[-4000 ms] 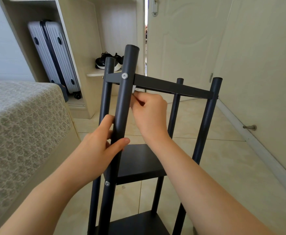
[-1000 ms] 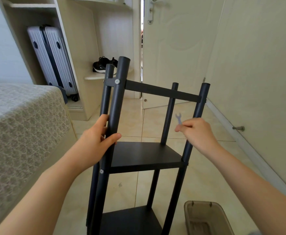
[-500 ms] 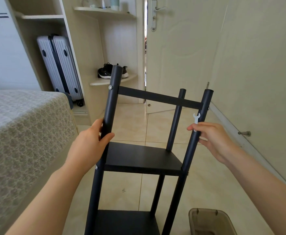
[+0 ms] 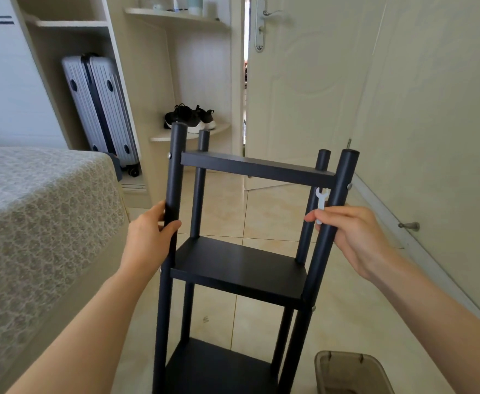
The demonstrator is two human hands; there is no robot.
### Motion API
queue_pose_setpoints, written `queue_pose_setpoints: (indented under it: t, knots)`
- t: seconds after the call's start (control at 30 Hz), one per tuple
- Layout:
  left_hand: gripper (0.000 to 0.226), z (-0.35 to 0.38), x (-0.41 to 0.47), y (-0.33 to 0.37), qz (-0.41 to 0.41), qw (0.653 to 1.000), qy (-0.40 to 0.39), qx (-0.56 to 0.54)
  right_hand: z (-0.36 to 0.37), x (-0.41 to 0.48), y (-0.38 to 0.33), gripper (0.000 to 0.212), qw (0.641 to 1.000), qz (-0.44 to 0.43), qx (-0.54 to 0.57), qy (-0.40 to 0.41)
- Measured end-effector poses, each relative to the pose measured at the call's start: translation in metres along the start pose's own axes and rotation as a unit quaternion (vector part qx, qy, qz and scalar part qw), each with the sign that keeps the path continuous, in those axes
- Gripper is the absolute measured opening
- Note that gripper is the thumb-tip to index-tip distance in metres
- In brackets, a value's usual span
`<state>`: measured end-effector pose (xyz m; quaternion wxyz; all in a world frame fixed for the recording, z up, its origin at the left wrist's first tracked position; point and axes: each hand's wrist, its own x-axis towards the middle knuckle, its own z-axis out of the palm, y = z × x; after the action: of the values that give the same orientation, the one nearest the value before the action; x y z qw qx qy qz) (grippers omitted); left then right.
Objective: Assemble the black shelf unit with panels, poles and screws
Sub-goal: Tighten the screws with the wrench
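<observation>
Pale floor tiles (image 4: pixel 261 217) are carrying the black shelf unit (image 4: pixel 241 265), which is standing at the centre of the frame, its long axis vertical and its poles pointing up. The left hand (image 4: pixel 147 237) is gripping the near left pole (image 4: pixel 176 166). The right hand (image 4: pixel 352 237) is curling round the near right pole (image 4: pixel 341 172) while pinching a small white wrench (image 4: pixel 321 199), jaw end up. Compared with half a second ago, the unit is facing the camera more squarely, the far left pole (image 4: pixel 200 194) is now showing, and the right hand is closing further round its pole.
</observation>
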<state>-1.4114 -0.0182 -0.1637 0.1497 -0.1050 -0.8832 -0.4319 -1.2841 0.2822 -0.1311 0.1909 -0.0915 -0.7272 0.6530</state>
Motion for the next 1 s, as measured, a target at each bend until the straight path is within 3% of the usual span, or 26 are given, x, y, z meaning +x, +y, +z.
queue_pose_setpoints:
  t: [0.57, 0.83, 0.93, 1.0]
  knots:
    - [0.038, 0.009, 0.002, -0.013, -0.048, 0.999, -0.006, -0.015, 0.012, -0.014, -0.018, 0.022, 0.996, -0.052, -0.052, -0.048]
    - [0.060, 0.006, 0.003, -0.010, -0.067, 0.998, 0.000, 0.000, 0.018, -0.017, -0.028, 0.021, 0.991, -0.064, -0.064, -0.094]
    - [0.060, 0.006, 0.000, -0.004, -0.043, 0.999, 0.009, 0.009, 0.024, -0.016, -0.032, 0.025, 0.988, -0.078, -0.054, -0.119]
    - [0.071, 0.006, -0.005, 0.002, -0.021, 0.999, 0.017, 0.026, 0.029, -0.016, -0.035, 0.026, 0.986, -0.084, -0.033, -0.138]
